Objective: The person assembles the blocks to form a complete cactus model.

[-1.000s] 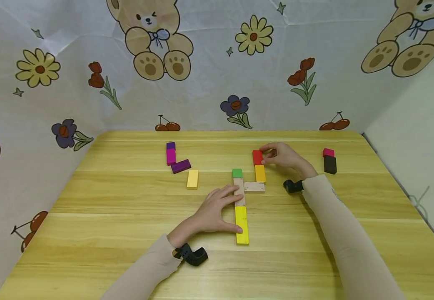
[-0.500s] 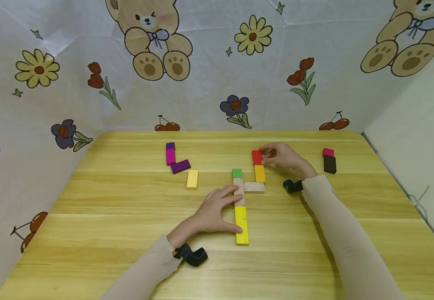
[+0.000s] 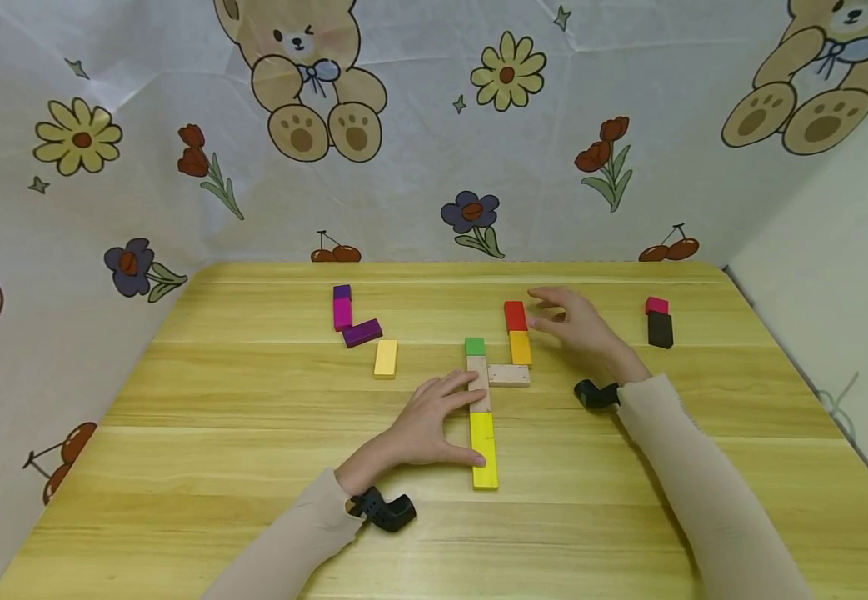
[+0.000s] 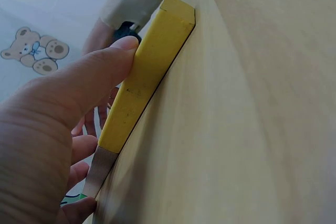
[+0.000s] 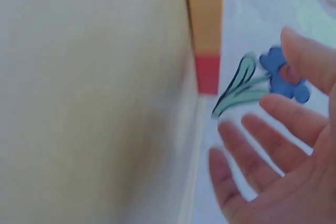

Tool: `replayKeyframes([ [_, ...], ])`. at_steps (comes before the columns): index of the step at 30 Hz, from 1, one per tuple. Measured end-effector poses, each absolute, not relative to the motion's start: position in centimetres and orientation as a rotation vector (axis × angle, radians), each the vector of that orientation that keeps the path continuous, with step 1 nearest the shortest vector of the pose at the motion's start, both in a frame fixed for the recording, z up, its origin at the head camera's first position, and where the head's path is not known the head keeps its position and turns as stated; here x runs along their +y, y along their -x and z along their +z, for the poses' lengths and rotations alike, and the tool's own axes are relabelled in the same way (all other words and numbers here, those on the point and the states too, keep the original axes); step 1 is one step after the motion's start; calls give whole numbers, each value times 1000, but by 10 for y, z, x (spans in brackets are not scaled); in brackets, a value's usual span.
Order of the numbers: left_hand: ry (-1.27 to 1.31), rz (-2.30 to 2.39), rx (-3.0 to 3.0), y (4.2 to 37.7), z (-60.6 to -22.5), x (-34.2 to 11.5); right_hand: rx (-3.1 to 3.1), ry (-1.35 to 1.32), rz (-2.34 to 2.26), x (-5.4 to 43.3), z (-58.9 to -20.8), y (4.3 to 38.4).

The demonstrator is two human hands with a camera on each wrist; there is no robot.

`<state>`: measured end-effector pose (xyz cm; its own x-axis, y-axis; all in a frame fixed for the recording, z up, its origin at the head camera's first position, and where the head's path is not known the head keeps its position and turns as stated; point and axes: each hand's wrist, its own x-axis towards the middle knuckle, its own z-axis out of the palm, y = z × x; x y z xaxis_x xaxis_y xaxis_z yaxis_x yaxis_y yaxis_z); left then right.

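Observation:
My left hand rests at the row's left side, its thumb on the long yellow block and its fingertips on the plain wooden block. The left wrist view shows the thumb on the yellow block too. A green block caps the row's far end. Off the row's right side juts a second plain block. An orange block and a red block continue away from it. Just right of the red block hovers my right hand, fingers apart and holding nothing.
Two purple blocks and a magenta block lie at the back left. Nearer sits a pale yellow block. At the back right are a black block and a pink block. A patterned cloth hangs behind the table.
My right hand has let go of the red block and drawn back slightly to the right, its fingers spreading. The left hand and the blocks have stayed in place.

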<state>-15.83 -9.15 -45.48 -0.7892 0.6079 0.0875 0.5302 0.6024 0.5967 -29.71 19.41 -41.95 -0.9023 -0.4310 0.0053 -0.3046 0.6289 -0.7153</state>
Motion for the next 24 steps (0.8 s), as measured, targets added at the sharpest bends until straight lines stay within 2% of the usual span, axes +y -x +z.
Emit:
replayKeyframes([
  [10, -960, 942, 2702, 157, -453, -92, 2675, 779, -945, 192, -433, 248],
  [24, -933, 1053, 2671, 155, -453, -93, 2752, 829, -803, 186, -442, 237],
])
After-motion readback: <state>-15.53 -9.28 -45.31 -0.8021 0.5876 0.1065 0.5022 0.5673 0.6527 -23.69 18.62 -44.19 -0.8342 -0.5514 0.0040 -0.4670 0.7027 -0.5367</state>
